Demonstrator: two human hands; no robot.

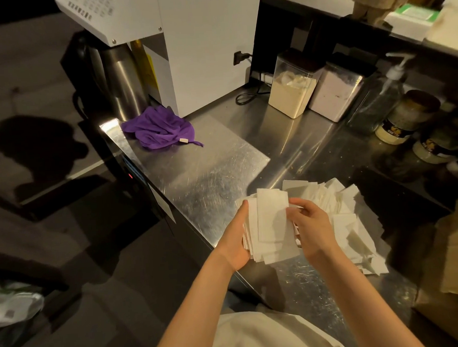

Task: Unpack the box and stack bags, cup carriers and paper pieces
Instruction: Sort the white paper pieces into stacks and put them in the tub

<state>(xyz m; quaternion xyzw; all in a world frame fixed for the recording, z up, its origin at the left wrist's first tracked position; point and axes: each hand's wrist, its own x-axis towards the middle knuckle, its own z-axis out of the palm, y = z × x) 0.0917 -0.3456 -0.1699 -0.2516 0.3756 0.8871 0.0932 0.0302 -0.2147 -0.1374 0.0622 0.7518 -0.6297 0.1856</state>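
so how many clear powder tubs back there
2: a clear square plastic tub of cream powder beside the white machine, a tub of pale pink powder just right of it. Others may hide in shadow.

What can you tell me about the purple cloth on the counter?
The purple cloth is soft, crumpled fabric with a small white tag and a thin loop at its right edge. It lies bunched on the steel counter near the far left corner, in front of a metal jug and beside a white machine.
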